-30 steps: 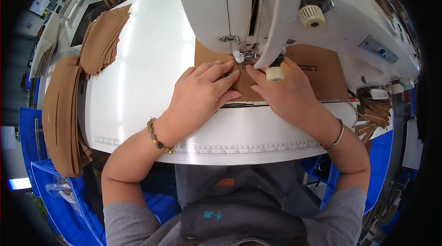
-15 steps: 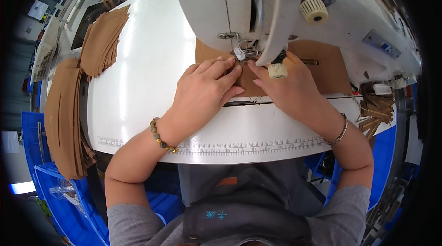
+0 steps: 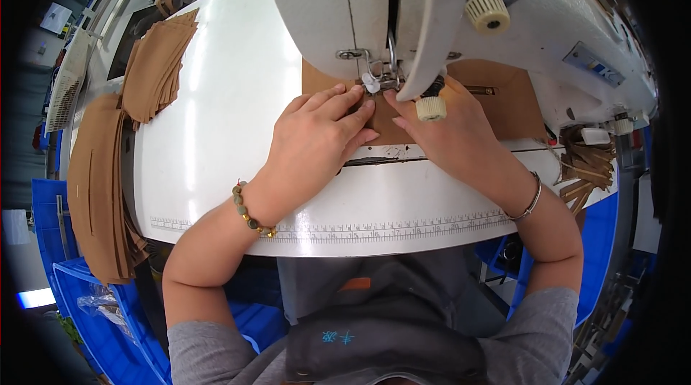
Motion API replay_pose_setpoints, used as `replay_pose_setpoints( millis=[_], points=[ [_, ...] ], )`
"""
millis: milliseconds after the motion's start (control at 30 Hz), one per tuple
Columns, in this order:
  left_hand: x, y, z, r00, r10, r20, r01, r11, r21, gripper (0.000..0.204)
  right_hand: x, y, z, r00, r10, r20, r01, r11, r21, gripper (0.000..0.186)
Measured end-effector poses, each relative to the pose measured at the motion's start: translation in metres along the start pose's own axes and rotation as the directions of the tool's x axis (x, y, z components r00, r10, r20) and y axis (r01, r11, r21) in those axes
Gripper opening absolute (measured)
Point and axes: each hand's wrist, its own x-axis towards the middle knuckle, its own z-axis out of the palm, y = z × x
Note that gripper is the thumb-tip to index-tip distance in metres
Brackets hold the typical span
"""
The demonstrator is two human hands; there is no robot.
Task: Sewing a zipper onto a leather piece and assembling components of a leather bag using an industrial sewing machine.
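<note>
Under the white sewing machine [image 3: 403, 10], two hands press brown leather.
Left hand [image 3: 317, 144] and right hand [image 3: 450, 133] lie flat, fingers spread, on the flat brown leather piece [image 3: 504, 97] atop the white desk [image 3: 216, 133].

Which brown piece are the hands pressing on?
The flat brown piece under the sewing machine, not the stacks at the table's left edge.

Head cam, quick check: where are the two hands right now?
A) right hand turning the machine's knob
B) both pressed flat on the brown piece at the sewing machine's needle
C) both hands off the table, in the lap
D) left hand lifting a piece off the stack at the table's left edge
B: the left hand and right hand both lie flat on the brown piece, fingertips close to the needle area of the white sewing machine.
</note>
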Motion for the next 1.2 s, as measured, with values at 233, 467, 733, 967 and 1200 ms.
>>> replay_pose_setpoints(
  millis=[233, 467, 733, 967, 1200],
  points=[
    [0.002, -0.001, 0.000, 1.000, 0.013, -0.001, -0.013, 0.999, 0.033, 0.035, 0.002, 0.002, 0.001, 1.000, 0.006, 0.019, -0.006, 1.000, 0.000, 0.019],
    [0.001, 0.000, 0.000, 1.000, 0.001, 0.015, -0.002, 0.999, 0.050, 0.035, 0.000, 0.003, 0.000, 1.000, 0.001, 0.010, -0.001, 0.999, 0.032, 0.020],
    [0.001, 0.000, -0.001, 0.997, -0.029, 0.076, 0.025, 0.998, 0.059, 0.033, 0.002, 0.006, 0.004, 1.000, -0.014, -0.008, 0.014, 0.999, 0.043, 0.017],
    [-0.008, -0.008, -0.010, 0.994, -0.076, 0.073, 0.067, 0.990, 0.127, 0.034, 0.004, -0.013, -0.019, 0.988, -0.005, 0.152, -0.001, 0.999, 0.037, 0.021],
    [-0.020, -0.005, -0.008, 0.994, -0.077, 0.082, 0.080, 0.996, -0.036, 0.037, 0.005, -0.022, -0.025, 0.967, -0.045, 0.252, 0.014, 0.993, 0.120, 0.047]
  ],
)
